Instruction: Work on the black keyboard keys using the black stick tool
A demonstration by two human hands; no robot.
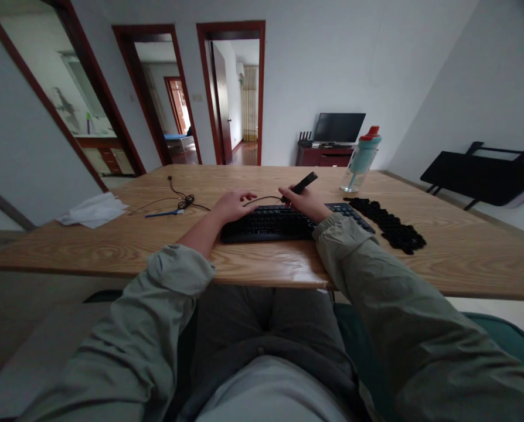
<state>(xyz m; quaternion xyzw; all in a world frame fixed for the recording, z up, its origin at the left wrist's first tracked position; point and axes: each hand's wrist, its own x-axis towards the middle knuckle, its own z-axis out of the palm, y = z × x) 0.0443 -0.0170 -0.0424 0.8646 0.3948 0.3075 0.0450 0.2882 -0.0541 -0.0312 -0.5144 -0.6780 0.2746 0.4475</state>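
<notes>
A black keyboard [268,224] lies on the wooden table in front of me. My left hand [233,206] rests at its upper left corner, fingers stretched out and nothing gripped in them. Between the fingers and thumb of my right hand [303,202], over the right part of the keyboard, is a thick black stick-like tool [305,183]. It tilts up to the right; its lower end is hidden by the hand, so its kind is unclear. Part of the keyboard is covered by my right hand and wrist. A thin cable [262,198] runs behind the keyboard.
Right of the keyboard lies a pile of small black pieces [387,223]. Behind it stands a clear bottle [361,161] with a red lid. On the left are a coiled cable [186,202], a slim blue stick [162,214] with a pale end, and white tissue [94,210].
</notes>
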